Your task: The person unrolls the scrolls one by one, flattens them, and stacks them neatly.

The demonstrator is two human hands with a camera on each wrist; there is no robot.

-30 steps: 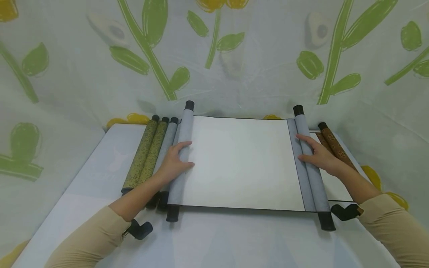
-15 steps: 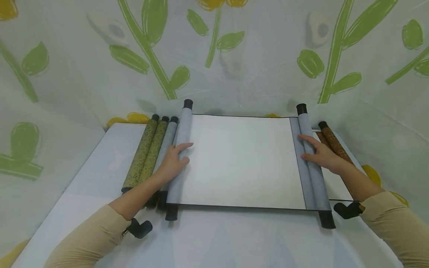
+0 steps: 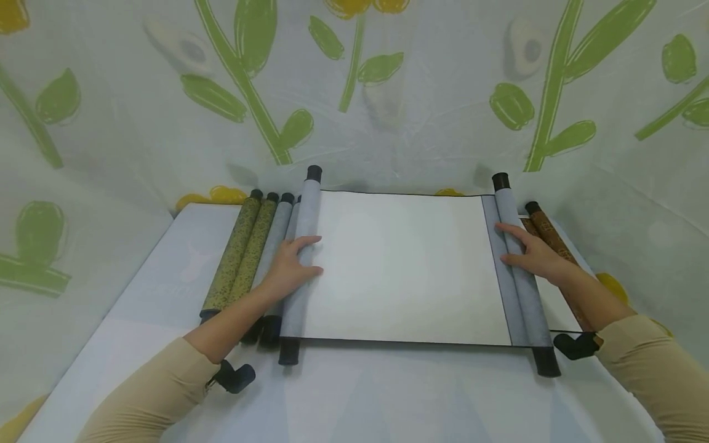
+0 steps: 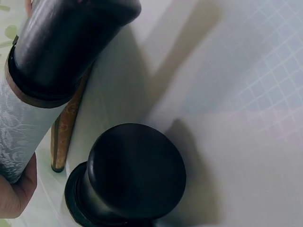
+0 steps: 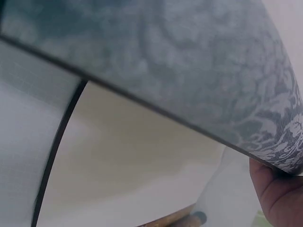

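Observation:
A hanging scroll (image 3: 404, 264) lies partly unrolled, its blank white sheet between two grey-blue rolls with black end knobs. My left hand (image 3: 288, 264) holds the left roll (image 3: 292, 307), thumb and forefinger showing over it and the other fingers hidden. At the other end my right hand (image 3: 536, 255) grips the right roll (image 3: 523, 295) in the same way. In the left wrist view a black knob (image 4: 57, 47) and the patterned grey roll (image 4: 23, 127) stand close to the camera. The right wrist view shows the scroll's grey underside (image 5: 156, 61) lifted above a white sheet.
Left of the scroll lie rolled scrolls: two yellow-green ones, the nearer being a green roll (image 3: 255, 252), and a grey roll (image 3: 277, 231). On the right, partly under my right arm, is a brown scroll (image 3: 551, 231) with a white sheet. A patterned curtain (image 3: 432, 135) stands behind the table.
The right roll and my right hand have shifted slightly right, widening the visible white sheet. The left roll moved a little left, then back right.

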